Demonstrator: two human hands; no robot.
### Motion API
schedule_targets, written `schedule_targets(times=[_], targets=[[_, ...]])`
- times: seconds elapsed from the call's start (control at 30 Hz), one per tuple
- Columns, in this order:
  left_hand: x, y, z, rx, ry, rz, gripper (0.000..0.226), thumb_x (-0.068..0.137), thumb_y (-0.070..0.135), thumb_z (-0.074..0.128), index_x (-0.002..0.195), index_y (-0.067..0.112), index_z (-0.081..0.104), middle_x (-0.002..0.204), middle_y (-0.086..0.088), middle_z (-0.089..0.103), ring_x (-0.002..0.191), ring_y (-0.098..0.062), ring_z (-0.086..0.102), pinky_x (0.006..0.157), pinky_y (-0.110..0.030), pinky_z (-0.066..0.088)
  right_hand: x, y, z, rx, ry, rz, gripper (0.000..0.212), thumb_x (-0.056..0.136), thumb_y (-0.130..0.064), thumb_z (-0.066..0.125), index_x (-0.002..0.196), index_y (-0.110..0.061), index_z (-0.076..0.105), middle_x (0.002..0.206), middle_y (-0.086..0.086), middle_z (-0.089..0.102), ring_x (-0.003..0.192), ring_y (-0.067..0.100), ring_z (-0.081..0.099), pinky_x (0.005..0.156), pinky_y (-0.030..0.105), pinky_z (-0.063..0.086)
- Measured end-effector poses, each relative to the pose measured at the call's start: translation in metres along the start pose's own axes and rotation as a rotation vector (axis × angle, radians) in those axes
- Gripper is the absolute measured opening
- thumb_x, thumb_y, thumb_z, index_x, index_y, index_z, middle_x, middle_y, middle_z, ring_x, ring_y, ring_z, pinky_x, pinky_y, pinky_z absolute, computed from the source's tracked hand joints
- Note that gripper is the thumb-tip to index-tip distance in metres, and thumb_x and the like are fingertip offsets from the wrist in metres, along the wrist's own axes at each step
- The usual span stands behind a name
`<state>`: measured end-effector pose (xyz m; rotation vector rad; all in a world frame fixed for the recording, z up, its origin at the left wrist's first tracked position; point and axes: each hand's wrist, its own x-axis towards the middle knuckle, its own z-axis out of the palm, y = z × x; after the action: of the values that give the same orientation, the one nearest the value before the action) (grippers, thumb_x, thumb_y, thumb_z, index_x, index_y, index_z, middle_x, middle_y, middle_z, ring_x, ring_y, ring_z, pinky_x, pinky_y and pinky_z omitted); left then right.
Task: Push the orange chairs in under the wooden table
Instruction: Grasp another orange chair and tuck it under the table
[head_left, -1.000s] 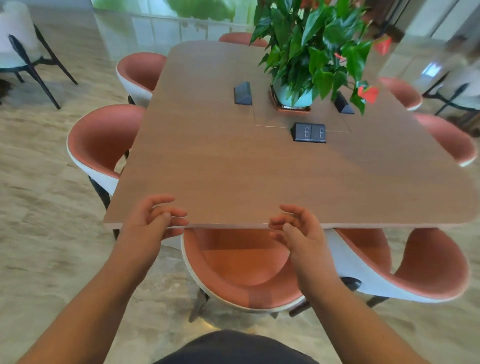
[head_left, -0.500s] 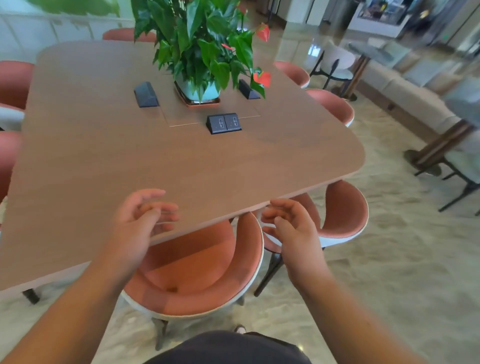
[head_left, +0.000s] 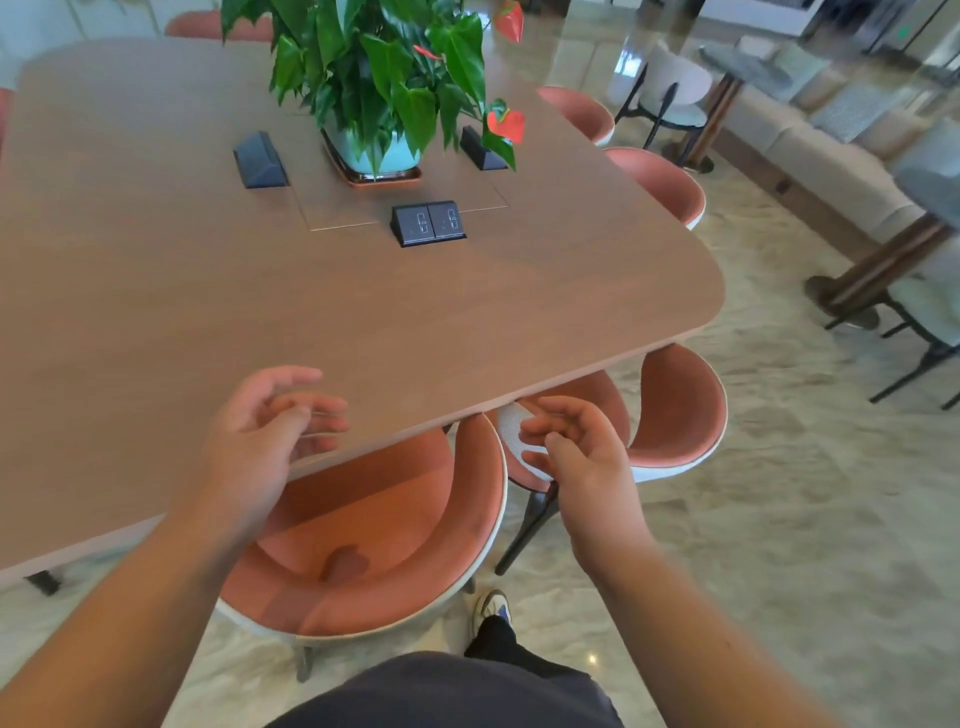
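Both hands (head_left: 260, 441) empty; chair (head_left: 374, 545) partly under table (head_left: 208, 291)

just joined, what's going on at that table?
A person stands at the near edge of the wooden table, tidying the orange chairs. Both the left hand and right hand hover open, gripping nothing. The near chair sits partly tucked under; the corner chair beside it is angled, seat mostly out.

The wooden table (head_left: 260, 312) hid the front of the orange chair (head_left: 374, 545) below the left hand's fingers (head_left: 311, 405), and its left side ran past the frame edge. Those fingers were motion-blurred. Behind the right hand (head_left: 582, 452), the second chair's (head_left: 680, 410) white shell was partly covered.
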<state>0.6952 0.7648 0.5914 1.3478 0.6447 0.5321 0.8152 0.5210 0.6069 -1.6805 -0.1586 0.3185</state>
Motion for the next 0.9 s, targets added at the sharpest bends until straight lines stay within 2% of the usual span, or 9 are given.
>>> schedule_targets(times=[0.17,0.33,0.57,0.63,0.7,0.77,0.8,0.83,0.9], targets=[[0.014,-0.015,0.018,0.039,0.052,-0.048,0.038,0.103,-0.011,0.039,0.105,0.018,0.064,0.080,-0.005,0.077,0.072,-0.017,0.075,0.066,-0.027,0.062,0.036,0.014,-0.010,0.014,-0.030,0.032,0.040,0.095,0.010,0.041,0.114,-0.016,0.064,0.087,-0.010,0.076,0.092,0.012,0.071,0.080,0.026,0.059],[0.036,-0.025,0.052,0.062,0.139,-0.088,0.038,0.103,-0.011,0.037,0.105,0.017,0.062,0.087,-0.011,0.072,0.068,-0.013,0.074,0.066,-0.028,0.061,0.093,0.034,-0.022,0.007,-0.106,0.119,0.039,0.095,0.009,0.041,0.116,-0.015,0.064,0.087,-0.007,0.075,0.104,0.026,0.070,0.091,0.045,0.060],[0.044,-0.071,0.058,0.228,0.349,-0.201,0.041,0.101,-0.009,0.038,0.106,0.025,0.060,0.091,-0.007,0.073,0.069,-0.006,0.075,0.065,-0.021,0.059,0.172,0.094,-0.031,-0.181,-0.286,0.234,0.038,0.093,-0.001,0.044,0.110,-0.028,0.064,0.090,-0.012,0.076,0.094,0.008,0.072,0.086,0.035,0.058],[0.036,-0.093,0.042,0.321,0.427,-0.273,0.039,0.099,-0.005,0.044,0.106,0.028,0.062,0.095,-0.005,0.076,0.077,-0.008,0.076,0.073,-0.028,0.061,0.189,0.119,-0.031,-0.331,-0.328,0.247,0.037,0.091,-0.005,0.048,0.106,-0.035,0.063,0.091,-0.017,0.075,0.088,0.002,0.070,0.081,0.032,0.058],[0.024,-0.117,0.022,0.418,0.472,-0.378,0.031,0.095,0.002,0.051,0.107,0.028,0.062,0.101,-0.004,0.076,0.090,-0.017,0.076,0.086,-0.044,0.060,0.201,0.144,-0.029,-0.441,-0.354,0.278,0.026,0.091,-0.015,0.055,0.103,-0.038,0.060,0.095,-0.016,0.073,0.083,0.002,0.067,0.063,0.024,0.057],[0.015,-0.139,0.001,0.564,0.462,-0.508,0.029,0.087,0.016,0.055,0.115,0.024,0.061,0.113,-0.005,0.073,0.102,-0.026,0.071,0.096,-0.051,0.055,0.212,0.170,-0.024,-0.530,-0.362,0.364,0.019,0.093,-0.027,0.060,0.110,-0.033,0.057,0.112,-0.010,0.067,0.089,0.005,0.062,0.046,0.013,0.047],[0.011,-0.152,-0.010,0.631,0.447,-0.579,0.035,0.087,0.018,0.056,0.122,0.021,0.060,0.122,-0.007,0.071,0.108,-0.027,0.068,0.100,-0.050,0.052,0.217,0.182,-0.019,-0.575,-0.371,0.414,0.029,0.093,-0.028,0.060,0.121,-0.029,0.055,0.120,-0.005,0.063,0.093,0.011,0.061,0.046,0.016,0.047],[0.007,-0.164,-0.020,0.673,0.439,-0.641,0.041,0.090,0.014,0.057,0.131,0.017,0.057,0.132,-0.009,0.067,0.115,-0.029,0.065,0.103,-0.048,0.048,0.221,0.195,-0.013,-0.614,-0.385,0.454,0.042,0.092,-0.025,0.059,0.133,-0.023,0.051,0.125,-0.001,0.059,0.097,0.018,0.061,0.053,0.022,0.049],[0.004,-0.186,-0.042,0.717,0.448,-0.723,0.049,0.093,0.006,0.057,0.142,0.008,0.052,0.144,-0.014,0.060,0.126,-0.032,0.060,0.106,-0.043,0.044,0.230,0.218,0.000,-0.695,-0.401,0.498,0.064,0.086,-0.023,0.060,0.147,-0.014,0.042,0.132,0.005,0.056,0.110,0.029,0.061,0.075,0.035,0.050]])
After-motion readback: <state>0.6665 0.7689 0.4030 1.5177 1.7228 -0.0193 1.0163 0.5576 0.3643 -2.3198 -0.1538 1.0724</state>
